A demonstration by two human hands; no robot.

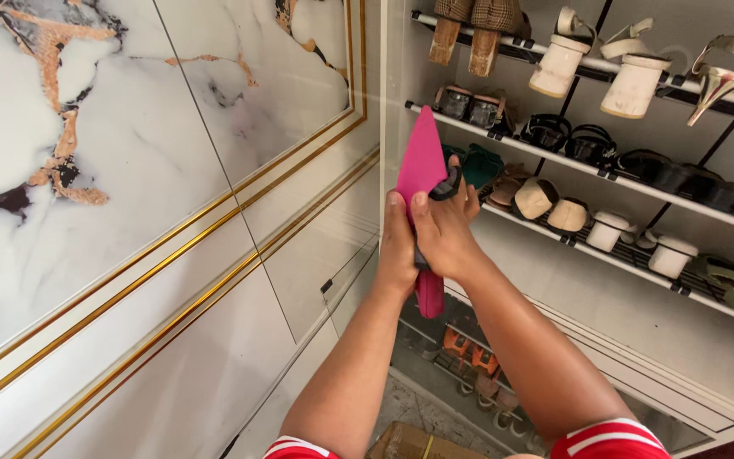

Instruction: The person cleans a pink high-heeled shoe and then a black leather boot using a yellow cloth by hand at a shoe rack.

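A bright pink pointed shoe (421, 161) is held upright in front of me, its sole facing me and its toe pointing up. My left hand (398, 246) wraps the shoe's left side near the middle. My right hand (445, 229) grips the right side, thumb pressed on the sole, fingers around a dark part at the shoe's edge. The heel end (429, 296) sticks out below both hands.
A white shoe rack (613, 174) with black rails fills the right side, holding several sandals, heels and flats on slanted shelves. More shoes (477, 365) sit low down. A marble wall panel (155, 170) with gold trim is on the left. A cardboard box (409, 444) lies below.
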